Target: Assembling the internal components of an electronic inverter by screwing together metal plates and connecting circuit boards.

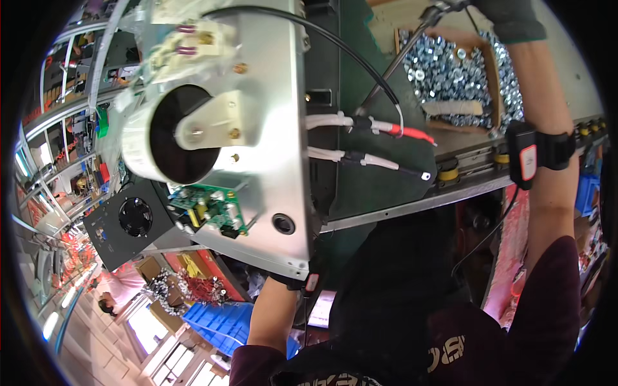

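A large silver metal panel [273, 128] stands in front of me, carrying a white round part with a black face [187, 132] and a green circuit board [212, 209]. From its right side come a lead with a red sleeve [412, 133], a lead with a black sleeve [393, 165] and a thin black cable [341, 45]. At the top right, my right hand [515, 22] wears a dark glove and closes around the end of a long metal rod tool [412, 42]; its fingers are partly cut off. My left forearm [273, 315] reaches behind the panel's lower corner, which hides the left hand's fingers.
A cardboard box of shiny nuts or bolts [450, 77] lies under the right arm. A metal bench edge [386, 212] with yellow rollers [447, 174] runs beside it. A dark fan panel [129, 225], blue bin [222, 321], wire bundles [199, 286] and a distant person [119, 293] are leftward.
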The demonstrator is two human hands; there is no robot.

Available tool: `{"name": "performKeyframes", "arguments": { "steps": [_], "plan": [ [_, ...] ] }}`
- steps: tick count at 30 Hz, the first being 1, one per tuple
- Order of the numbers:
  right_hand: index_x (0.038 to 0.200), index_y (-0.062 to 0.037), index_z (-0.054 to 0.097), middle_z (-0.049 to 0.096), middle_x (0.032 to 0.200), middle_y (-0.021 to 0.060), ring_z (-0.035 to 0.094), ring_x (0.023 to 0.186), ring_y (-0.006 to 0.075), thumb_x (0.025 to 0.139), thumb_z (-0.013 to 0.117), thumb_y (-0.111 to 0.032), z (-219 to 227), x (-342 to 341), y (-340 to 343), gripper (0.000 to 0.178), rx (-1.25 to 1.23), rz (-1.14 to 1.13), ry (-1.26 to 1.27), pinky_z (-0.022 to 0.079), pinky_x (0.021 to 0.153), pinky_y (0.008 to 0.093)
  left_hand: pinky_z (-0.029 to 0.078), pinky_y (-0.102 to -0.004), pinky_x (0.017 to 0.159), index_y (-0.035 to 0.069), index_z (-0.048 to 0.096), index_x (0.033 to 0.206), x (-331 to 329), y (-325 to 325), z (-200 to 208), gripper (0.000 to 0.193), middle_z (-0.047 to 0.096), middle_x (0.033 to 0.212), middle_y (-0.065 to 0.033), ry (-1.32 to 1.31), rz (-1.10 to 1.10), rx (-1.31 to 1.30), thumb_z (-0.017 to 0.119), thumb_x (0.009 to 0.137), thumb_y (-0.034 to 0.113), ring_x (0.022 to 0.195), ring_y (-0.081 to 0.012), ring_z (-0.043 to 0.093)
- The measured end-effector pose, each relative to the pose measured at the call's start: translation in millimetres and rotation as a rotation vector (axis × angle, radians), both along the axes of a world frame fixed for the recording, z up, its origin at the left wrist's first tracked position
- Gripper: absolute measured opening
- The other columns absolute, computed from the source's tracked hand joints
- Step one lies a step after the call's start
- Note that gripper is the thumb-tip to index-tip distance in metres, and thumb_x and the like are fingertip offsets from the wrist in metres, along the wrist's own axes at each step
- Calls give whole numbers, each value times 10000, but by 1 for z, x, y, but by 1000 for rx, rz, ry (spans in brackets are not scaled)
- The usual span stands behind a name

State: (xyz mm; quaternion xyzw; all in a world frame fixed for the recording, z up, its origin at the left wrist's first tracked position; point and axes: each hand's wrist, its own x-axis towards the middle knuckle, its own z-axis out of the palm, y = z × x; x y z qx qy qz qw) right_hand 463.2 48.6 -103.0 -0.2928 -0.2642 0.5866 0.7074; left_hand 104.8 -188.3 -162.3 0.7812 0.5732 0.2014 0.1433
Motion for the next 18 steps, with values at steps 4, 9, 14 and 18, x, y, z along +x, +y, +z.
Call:
{"name": "performKeyframes", "arguments": {
  "steps": [4, 9, 14, 18],
  "plan": [
    [925, -36, 547, 628, 809, 129, 646, 698, 255, 844, 552, -190, -53, -59, -26, 174, -300, 123, 156, 576, 605, 399, 458, -407, 746, 22, 575, 880, -7, 0, -19, 286, 594, 847, -137, 80, -6, 84, 468, 816, 280, 801, -332, 568],
    [896, 0, 549, 621, 800, 132, 638, 708, 238, 848, 541, -170, -96, -90, -18, 176, -258, 182, 329, 572, 594, 385, 480, -393, 694, 17, 575, 890, 9, 5, -25, 270, 579, 861, -151, -49, 15, 138, 526, 795, 265, 760, -311, 575],
    [828, 25, 565, 609, 719, 125, 618, 619, 216, 834, 541, -150, -91, -125, -10, 177, -276, 233, 238, 564, 567, 343, 474, -369, 714, -1, 509, 1006, 0, 3, -19, 334, 560, 886, -139, -86, 15, 228, 612, 785, 228, 785, -271, 564],
    [766, -21, 555, 593, 666, 104, 597, 559, 213, 831, 536, -151, -105, -123, 0, 147, -247, 199, 198, 549, 535, 336, 473, -374, 711, -2, 478, 1036, 5, 0, -28, 384, 554, 892, -127, -74, 68, 156, 636, 787, 243, 772, -255, 557]
  ]
}}
